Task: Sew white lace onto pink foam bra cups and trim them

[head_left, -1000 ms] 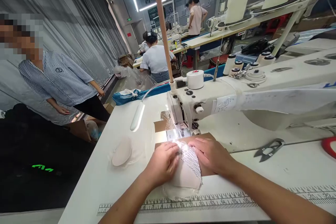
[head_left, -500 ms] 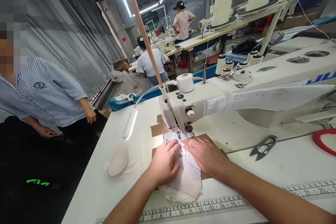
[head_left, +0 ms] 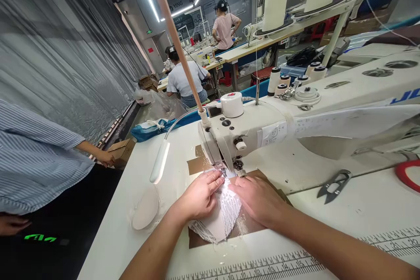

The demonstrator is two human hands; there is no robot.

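Lying flat, white lace cup (head_left: 226,210) curves.

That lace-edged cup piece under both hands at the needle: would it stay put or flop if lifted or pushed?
The lace-edged cup piece probably flops: its lace rim lies wavy on the table. It looks thin, so likely light. Left hand and right hand both press it flat, suggesting it shifts easily.

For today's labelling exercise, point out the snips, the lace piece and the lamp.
snips (head_left: 334,185): head view, on the dark handle loop.
lace piece (head_left: 226,208): head view, on the lace between the hands.
lamp (head_left: 159,162): head view, on the white lamp head.
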